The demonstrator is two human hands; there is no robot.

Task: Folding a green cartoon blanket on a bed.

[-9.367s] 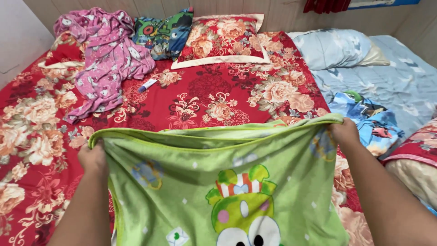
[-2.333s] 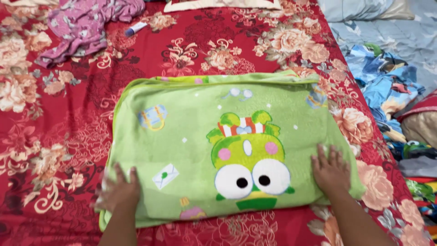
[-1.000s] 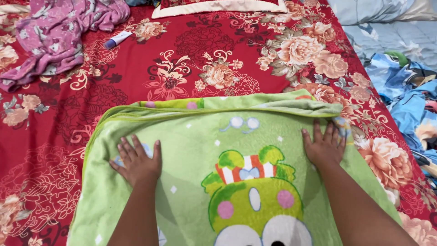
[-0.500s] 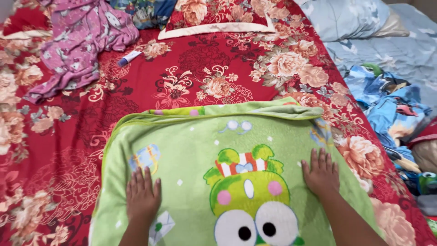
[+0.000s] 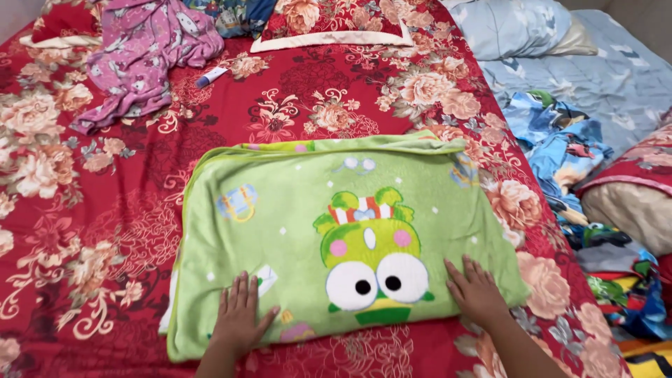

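Note:
A folded light-green fleece blanket (image 5: 336, 210) with a cartoon frog print lies flat on the red floral bedsheet (image 5: 105, 231). My left hand (image 5: 239, 318) rests palm down on the blanket near its near-left corner, fingers spread. Near the blanket's near-right edge, my right hand (image 5: 476, 290) presses flat on it, beside the frog's eyes. Neither hand grips anything.
A crumpled pink garment (image 5: 143, 52) and a small white tube (image 5: 211, 76) lie at the far left. A red floral pillow (image 5: 329, 21) sits at the head. To the right are a pale blue pillow (image 5: 511, 24), a blue printed cloth (image 5: 560, 147) and more bedding (image 5: 630, 203).
Both hands have slid toward me along the blanket, from its middle to its near edge. The view has pulled back, so the whole folded blanket now shows.

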